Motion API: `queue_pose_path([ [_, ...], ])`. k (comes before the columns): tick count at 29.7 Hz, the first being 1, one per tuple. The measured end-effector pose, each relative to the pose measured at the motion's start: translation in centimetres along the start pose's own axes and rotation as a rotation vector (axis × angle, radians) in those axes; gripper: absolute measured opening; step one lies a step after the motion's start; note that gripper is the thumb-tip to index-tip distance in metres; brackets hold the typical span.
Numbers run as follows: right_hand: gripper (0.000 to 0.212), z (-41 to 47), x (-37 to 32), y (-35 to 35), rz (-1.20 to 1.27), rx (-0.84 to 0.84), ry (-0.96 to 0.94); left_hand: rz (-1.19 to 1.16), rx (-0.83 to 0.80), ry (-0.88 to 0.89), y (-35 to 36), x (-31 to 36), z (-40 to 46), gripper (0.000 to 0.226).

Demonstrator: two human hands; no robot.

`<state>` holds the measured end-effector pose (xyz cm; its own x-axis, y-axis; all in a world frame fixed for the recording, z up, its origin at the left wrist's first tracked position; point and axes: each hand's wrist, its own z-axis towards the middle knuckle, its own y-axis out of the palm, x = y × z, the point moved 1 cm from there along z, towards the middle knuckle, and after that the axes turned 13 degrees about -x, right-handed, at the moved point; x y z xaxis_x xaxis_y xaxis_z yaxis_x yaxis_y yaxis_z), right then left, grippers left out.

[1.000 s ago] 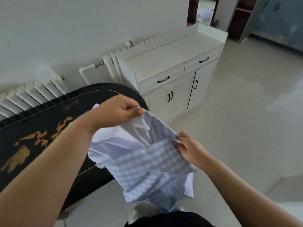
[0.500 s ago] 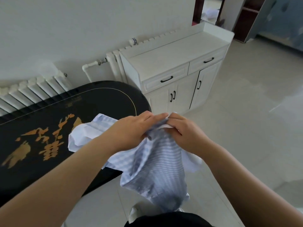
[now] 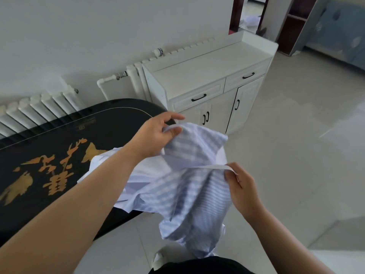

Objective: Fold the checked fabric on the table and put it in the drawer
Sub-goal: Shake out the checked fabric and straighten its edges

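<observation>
table (image 3: 59, 155) at left, its far side close to the radiator (image 3: 35, 107) along the wall. cabinet (image 3: 209, 80) right of the table end, against the same wall, two drawers (image 3: 199, 96) side by side under its top. checked fabric (image 3: 187, 186) partly on the table's right end, the rest hanging off the edge. left hand (image 3: 156, 137) at its far part, right hand (image 3: 243, 186) at its right edge.

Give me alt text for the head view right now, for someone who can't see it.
Both hands hold a crumpled blue-and-white checked fabric in the air beside a black table: the left hand pinches its upper edge, the right hand grips a white strip at its side. Behind stands a white cabinet with both drawers shut.
</observation>
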<state>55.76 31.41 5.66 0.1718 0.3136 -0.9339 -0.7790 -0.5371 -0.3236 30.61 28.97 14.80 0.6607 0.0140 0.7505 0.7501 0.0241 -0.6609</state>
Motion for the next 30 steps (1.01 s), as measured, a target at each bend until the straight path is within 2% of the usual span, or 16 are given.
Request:
queue_pose_path([
  [2,0.046,-0.6,0.2,-0.1,0.012,-0.192,0.135,-0.142,-0.009,-0.006,-0.5,0.1,0.1,0.020],
  [4,0.041,-0.7,0.6,0.1,0.082,-0.348,0.217,-0.264,-0.057,-0.011,-0.8,0.6,0.0,0.019],
  [6,0.030,-0.8,0.9,0.2,0.368,-0.401,0.320,-0.327,-0.100,-0.001,-0.8,1.0,0.0,0.017],
  [10,0.037,-0.4,2.1,0.1,0.986,-0.328,0.414,-0.441,-0.141,-0.015,-0.8,1.5,-0.3,0.016],
  [12,0.050,0.2,2.3,-0.1,1.126,-0.271,0.422,-0.498,-0.197,-0.048,-0.9,1.4,-0.7,0.017],
  [14,0.057,0.8,2.3,-0.2,1.163,-0.221,0.452,-0.526,-0.263,-0.082,-1.0,1.5,-1.1,0.020],
  [17,0.047,1.7,1.3,-0.6,1.069,-0.209,0.488,-0.407,-0.256,-0.130,-1.3,1.8,-1.5,0.020],
  [19,0.039,2.2,0.0,-1.3,0.899,-0.178,0.439,-0.035,-0.155,-0.152,-1.9,2.0,-1.5,0.025],
  [20,0.041,2.5,-0.9,-1.8,0.763,-0.150,0.393,0.208,-0.120,-0.131,-2.2,2.3,-1.6,0.035],
  [22,0.041,3.2,-3.2,-2.6,0.458,-0.131,0.234,0.506,-0.166,0.037,-1.8,3.7,-2.2,0.059],
  [24,0.033,3.5,-5.6,-2.9,0.251,-0.159,0.090,0.561,-0.289,0.154,-0.1,5.1,-2.8,0.066],
  [26,0.024,3.6,-7.9,-3.2,0.120,-0.181,0.007,0.545,-0.277,0.124,1.3,5.6,-2.8,0.055],
  [28,0.019,3.6,-9.5,-3.6,-0.022,-0.203,-0.068,0.423,-0.250,0.062,1.3,6.0,-2.4,0.044],
  [30,0.017,3.7,-10.4,-4.2,-0.144,-0.218,-0.117,0.257,-0.334,0.067,1.0,6.7,-1.9,0.026],
])
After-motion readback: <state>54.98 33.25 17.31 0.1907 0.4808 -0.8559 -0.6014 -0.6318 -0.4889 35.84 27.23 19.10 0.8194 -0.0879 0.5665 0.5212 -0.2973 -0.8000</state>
